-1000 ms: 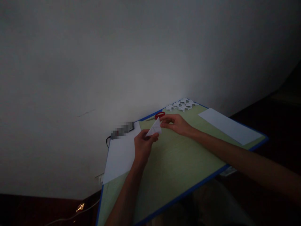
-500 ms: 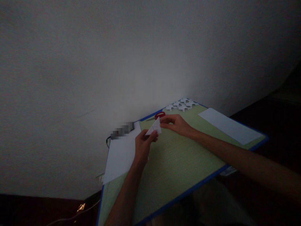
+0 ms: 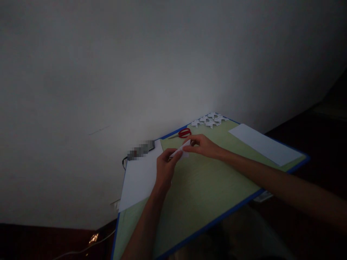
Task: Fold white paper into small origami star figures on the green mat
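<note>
A small folded piece of white paper (image 3: 185, 148) is held above the table between my two hands. My left hand (image 3: 166, 164) pinches its left end, thumb in front and fingers behind. The right end is pinched by my right hand (image 3: 202, 145), whose thumb lies on the near face; its fingers are partly hidden. Just beyond the paper, scissors with red handles (image 3: 184, 133) lie on the table. Several folded white paper shapes (image 3: 210, 122) sit in a group at the far corner.
The green tabletop (image 3: 206, 195) has a blue border. White paper sheets (image 3: 139, 180) lie at its left side, and another white sheet (image 3: 267, 144) at the right. A blurred-out dark object with a cord (image 3: 141, 150) rests at the back left, against the wall (image 3: 162, 72).
The paper has tilted flatter and shifted slightly right. My right hand has moved down onto its right end, thumb now pressed on the near face. My left thumb has moved up along it.
</note>
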